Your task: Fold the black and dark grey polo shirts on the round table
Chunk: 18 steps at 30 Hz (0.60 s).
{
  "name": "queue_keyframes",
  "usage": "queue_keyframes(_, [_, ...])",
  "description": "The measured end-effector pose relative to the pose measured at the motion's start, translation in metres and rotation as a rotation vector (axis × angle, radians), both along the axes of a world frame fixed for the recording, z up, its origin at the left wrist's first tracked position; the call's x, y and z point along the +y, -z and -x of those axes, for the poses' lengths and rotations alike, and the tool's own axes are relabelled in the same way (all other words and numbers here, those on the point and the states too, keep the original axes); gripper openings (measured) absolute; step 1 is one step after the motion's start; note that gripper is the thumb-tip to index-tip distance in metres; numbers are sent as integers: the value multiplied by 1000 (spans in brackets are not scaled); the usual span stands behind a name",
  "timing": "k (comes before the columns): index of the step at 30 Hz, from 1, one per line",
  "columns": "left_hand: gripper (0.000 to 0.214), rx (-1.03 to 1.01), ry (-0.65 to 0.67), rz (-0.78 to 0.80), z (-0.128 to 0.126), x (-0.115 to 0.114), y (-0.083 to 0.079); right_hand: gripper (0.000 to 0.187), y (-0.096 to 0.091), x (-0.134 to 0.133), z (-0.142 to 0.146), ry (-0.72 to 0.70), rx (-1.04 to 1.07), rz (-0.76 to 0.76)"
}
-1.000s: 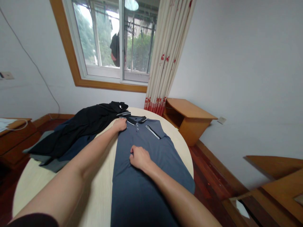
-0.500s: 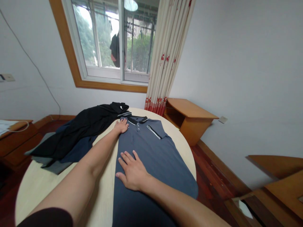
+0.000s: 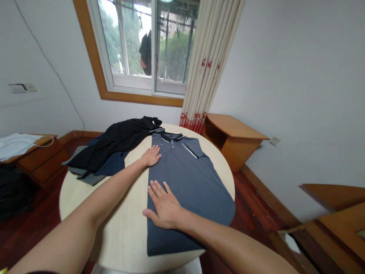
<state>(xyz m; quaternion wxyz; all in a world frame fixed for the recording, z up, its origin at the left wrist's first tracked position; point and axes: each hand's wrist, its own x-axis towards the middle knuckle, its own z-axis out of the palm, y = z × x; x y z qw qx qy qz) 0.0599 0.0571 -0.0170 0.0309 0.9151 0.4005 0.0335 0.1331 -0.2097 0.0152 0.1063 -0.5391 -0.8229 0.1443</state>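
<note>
A blue-grey polo shirt (image 3: 194,179) with a dark striped collar lies flat on a round pale wooden table (image 3: 125,228), folded lengthwise along its left side. My left hand (image 3: 151,156) rests flat on that folded edge below the collar, fingers stretched out. My right hand (image 3: 162,205) lies flat and open on the shirt's lower left part, fingers spread. Neither hand holds anything.
A heap of black, navy and grey clothes (image 3: 114,146) covers the table's far left. A low wooden cabinet (image 3: 232,139) stands by the curtain (image 3: 207,72). A wooden unit with white cloth (image 3: 25,146) is at left. Wooden furniture (image 3: 336,224) sits at lower right.
My right hand went from a pinch on the fabric to lying flat. My left hand slid down from the collar and opened. The view has pulled back, showing more of the table.
</note>
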Motion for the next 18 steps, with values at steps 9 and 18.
queue_keyframes(9, [62,11,-33,-38,-2,-11,-11,69,-11,-33,23,-55,87,24])
queue_keyframes(18, [69,-54,155,-13,18,-107,14,47,-18,86,-77,424,-21,-154])
